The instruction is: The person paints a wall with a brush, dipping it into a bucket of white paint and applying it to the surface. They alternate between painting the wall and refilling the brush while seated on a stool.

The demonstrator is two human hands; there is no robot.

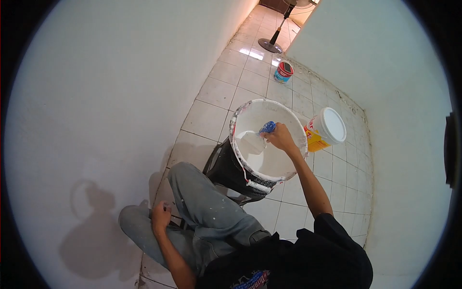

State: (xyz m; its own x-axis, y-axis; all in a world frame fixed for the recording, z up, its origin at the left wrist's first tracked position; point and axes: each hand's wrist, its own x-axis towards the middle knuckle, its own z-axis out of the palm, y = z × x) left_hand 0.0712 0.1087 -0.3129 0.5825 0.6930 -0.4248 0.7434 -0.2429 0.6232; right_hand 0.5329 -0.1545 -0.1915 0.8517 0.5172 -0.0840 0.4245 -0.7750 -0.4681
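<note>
My right hand [281, 137] reaches into a large bucket [295, 166], its fingers closed on a blue piece [267, 127] that looks like crumpled plastic. A pale, white-coated part hangs below the blue piece, over the white paint [255, 161] in the bucket. Dried paint crusts the bucket's rim, and a white-handled wire bail hangs at its near side. Over my bent leg in grey jeans, my left hand [161, 217] is curled around a small dark thing [166, 207] too small to name.
A white-lidded yellow-and-white pail [333, 126] stands right of the bucket. Beyond are a smaller red-and-blue tin [284, 72], with a dark flat object on top, and a standing fan [270, 45]. Walls flank the tiled floor [214, 91] on both sides.
</note>
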